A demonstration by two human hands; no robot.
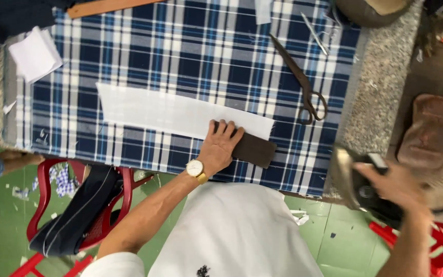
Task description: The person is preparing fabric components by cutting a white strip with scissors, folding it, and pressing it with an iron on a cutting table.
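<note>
My left hand [220, 146], with a gold wristwatch, lies flat with its fingers spread on a dark brown fabric piece [255, 150]. That piece sits at the near end of a long white fabric strip [170, 112] on the blue plaid table cover [180, 56]. My right hand [393, 184] grips the handle of a clothes iron [352, 179], blurred, just off the table's right edge near a brown iron rest [429, 131].
Dark scissors [298, 79] lie on the plaid cover at the right. White fabric pieces [36, 54] sit at the far left corner. A wooden ruler [103, 7] lies along the far edge. A red plastic chair [85, 205] with dark cloth stands on the green floor.
</note>
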